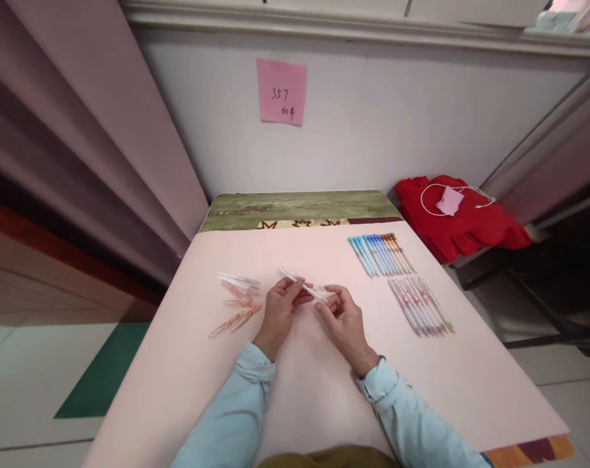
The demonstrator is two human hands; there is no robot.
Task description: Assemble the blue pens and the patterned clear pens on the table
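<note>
A slim white pen (pixel 289 274) slants across the space in front of me, over the table. My left hand (pixel 281 311) pinches it around the middle between thumb and fingers. At its lower right end is my right hand (pixel 344 318), with thumb and fingertips closed about the tip and the index finger raised. To the left lies a loose group of pens (pixel 239 302), some clear or white and some with reddish patterns. On the right, a row of blue and brown pens (pixel 380 255) lies above a row of pale pens with red markings (pixel 420 307).
A pale pink sheet (pixel 324 403) covers most of the table, whose green patterned far edge (pixel 299 203) meets the wall. On the wall hangs a pink note (pixel 281 92). Red cloth (pixel 458 227) with a white cable is at the right; a curtain (pixel 99 117) hangs left.
</note>
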